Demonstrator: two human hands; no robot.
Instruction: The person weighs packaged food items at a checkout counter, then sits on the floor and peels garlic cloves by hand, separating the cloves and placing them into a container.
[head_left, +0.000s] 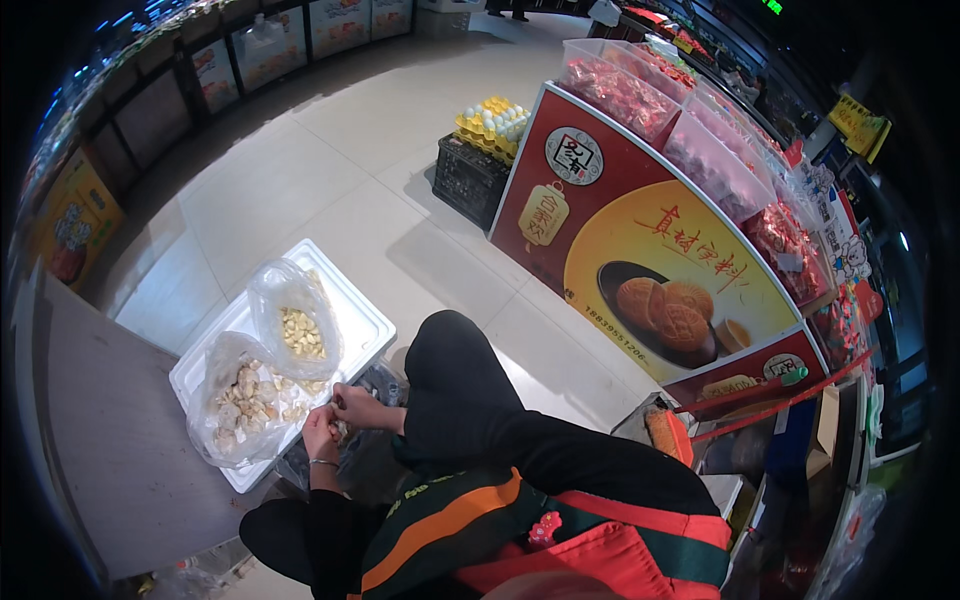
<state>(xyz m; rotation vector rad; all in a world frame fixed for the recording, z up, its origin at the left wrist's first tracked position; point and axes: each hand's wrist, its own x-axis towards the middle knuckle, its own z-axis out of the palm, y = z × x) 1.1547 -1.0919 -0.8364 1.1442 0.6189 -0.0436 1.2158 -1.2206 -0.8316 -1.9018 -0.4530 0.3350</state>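
Note:
My left hand (320, 435), with a bracelet at the wrist, and my right hand (361, 409) meet at the near edge of a white foam box lid (360, 319). Pinched between their fingers is a small pale piece, apparently garlic (341, 429), mostly hidden by the fingers. On the lid, an open clear plastic bag (206, 420) contains garlic bulbs and loose cloves (244, 405). Behind it, another clear bag (266, 289) holds peeled cloves (302, 332). A few loose pieces (292, 412) lie on the lid between the bags and my hands. Below my hands hangs a dark plastic bag (386, 382).
A grey panel (112, 420) stands left of the lid. Ahead right, egg trays (491, 124) sit on a black crate (469, 180). A printed display stand (555, 217) carries bins of wrapped goods (619, 94). A dustpan (637, 420) and brush (667, 439) are at my right.

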